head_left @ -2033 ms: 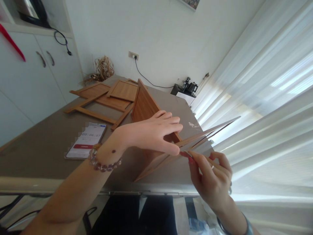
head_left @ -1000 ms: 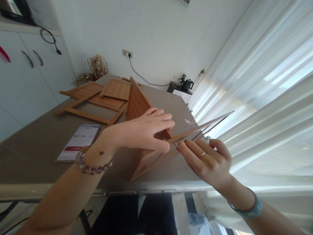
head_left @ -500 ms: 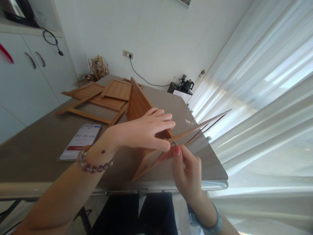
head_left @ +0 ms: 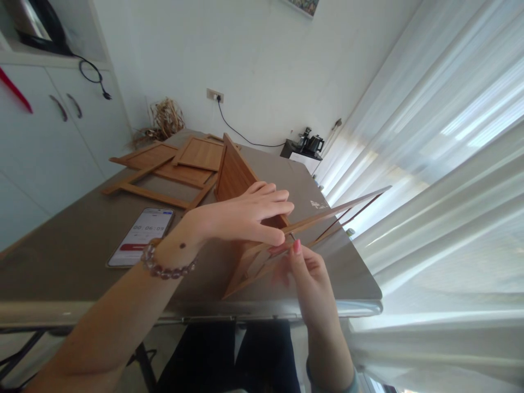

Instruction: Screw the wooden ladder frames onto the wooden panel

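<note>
My left hand (head_left: 245, 218) is closed over the corner where an upright wooden panel (head_left: 233, 177) meets a thin wooden panel (head_left: 339, 207) that sticks out to the right over the table edge. My right hand (head_left: 305, 270) reaches up under that joint with thumb and forefinger pinched together at a small thing I cannot make out, close to my left thumb. A slanted wooden piece (head_left: 249, 270) leans under both hands on the grey table (head_left: 73, 256).
A phone (head_left: 141, 236) showing a timer lies left of my left wrist. More wooden panels and a frame (head_left: 172, 164) lie flat at the far side. White cabinets stand at left, curtains at right, a kettle (head_left: 313, 143) on a small stand behind.
My right hand has dropped from beside the thin panel's edge to below the joint, fingers now pinched upward. The left hand has held its grip.
</note>
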Motion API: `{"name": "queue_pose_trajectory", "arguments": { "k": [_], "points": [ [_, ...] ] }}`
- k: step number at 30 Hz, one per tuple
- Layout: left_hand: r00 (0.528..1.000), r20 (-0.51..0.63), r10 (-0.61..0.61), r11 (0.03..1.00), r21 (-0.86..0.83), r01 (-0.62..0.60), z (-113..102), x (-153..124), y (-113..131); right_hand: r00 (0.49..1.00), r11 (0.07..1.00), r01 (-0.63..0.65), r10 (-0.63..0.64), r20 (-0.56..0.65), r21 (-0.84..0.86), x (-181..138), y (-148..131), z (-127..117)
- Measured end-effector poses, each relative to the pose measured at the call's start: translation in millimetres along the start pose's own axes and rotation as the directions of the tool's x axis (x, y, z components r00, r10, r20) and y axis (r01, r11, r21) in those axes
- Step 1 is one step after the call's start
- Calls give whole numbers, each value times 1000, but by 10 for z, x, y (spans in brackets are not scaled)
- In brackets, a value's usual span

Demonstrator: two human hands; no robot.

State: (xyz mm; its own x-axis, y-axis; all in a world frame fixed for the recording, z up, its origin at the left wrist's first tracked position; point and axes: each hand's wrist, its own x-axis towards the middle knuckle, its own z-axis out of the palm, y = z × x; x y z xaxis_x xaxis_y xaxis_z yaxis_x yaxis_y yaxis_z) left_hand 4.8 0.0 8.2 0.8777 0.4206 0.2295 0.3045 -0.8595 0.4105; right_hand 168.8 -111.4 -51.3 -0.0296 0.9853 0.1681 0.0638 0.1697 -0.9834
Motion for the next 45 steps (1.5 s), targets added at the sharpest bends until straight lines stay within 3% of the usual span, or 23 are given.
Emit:
{"name": "queue_pose_trajectory", "arguments": {
  "k": [4, 6, 8, 10, 13, 15, 17, 23, 27, 29, 32, 34, 37, 39, 41, 43, 45],
  "points": [
    [999, -22, 34, 999, -8, -35, 4, -6, -14, 988, 947, 142, -155, -24, -287, 46, -37, -151],
    [999, -22, 39, 999, -19, -39, 1, -5, -14, 937, 828, 268, -343, -67, -493, 66, -25, -210],
    [999, -17, 36, 999, -25, -37, -1, -1, -13, 812, 570, 396, -584, -16, -720, 103, -13, -280],
    [999, -17, 35, 999, -19, -35, 1, 4, -14, 645, 216, 495, -740, 189, -842, 165, -31, -364],
    [1000, -17, 23, 1000, 0, -23, 12, 4, -23, 428, -247, 576, -721, 545, -779, 290, -146, -505],
    [1000, -18, 17, 1000, 13, -17, 21, -1, -30, 349, -410, 598, -641, 684, -689, 370, -262, -588],
    [1000, -26, 17, 999, 30, -16, 27, -6, -34, 331, -461, 643, -552, 765, -611, 428, -380, -645],
    [999, -26, 23, 998, 51, -22, 17, -1, -11, 412, -461, 694, -376, 830, -554, 438, -596, -647],
    [1000, -8, -4, 1000, 5, 4, 3, -5, 1, 315, -549, 632, -462, 829, -547, 392, -534, -617],
    [1000, -5, 0, 1000, -13, 0, 5, -13, -9, 311, -519, 622, -524, 793, -586, 372, -440, -602],
    [1000, 4, 19, 1000, -19, -18, 13, -24, -29, 402, -339, 622, -635, 660, -706, 329, -272, -534],
    [1000, 4, 17, 1000, -17, -17, 13, -28, -34, 480, -147, 605, -717, 506, -783, 279, -172, -443],
    [1000, 8, 9, 1000, -4, -9, 6, -33, -29, 640, 245, 509, -749, 173, -825, 173, -63, -257],
    [1000, 10, 10, 1000, -1, -10, 0, -35, -24, 757, 528, 404, -652, -52, -747, 102, -20, -131],
    [1000, 11, 12, 1000, -8, -12, -3, -36, -19, 841, 763, 312, -499, -209, -566, 48, 4, -25],
    [1000, 9, 12, 1000, -18, -11, -4, -35, -15, 895, 913, 248, -344, -285, -324, 19, 11, 54],
    [1000, 5, 16, 1000, -23, -16, -4, -31, -12, 929, 977, 182, -207, -307, -108, 9, 5, 101]
  ]
}}
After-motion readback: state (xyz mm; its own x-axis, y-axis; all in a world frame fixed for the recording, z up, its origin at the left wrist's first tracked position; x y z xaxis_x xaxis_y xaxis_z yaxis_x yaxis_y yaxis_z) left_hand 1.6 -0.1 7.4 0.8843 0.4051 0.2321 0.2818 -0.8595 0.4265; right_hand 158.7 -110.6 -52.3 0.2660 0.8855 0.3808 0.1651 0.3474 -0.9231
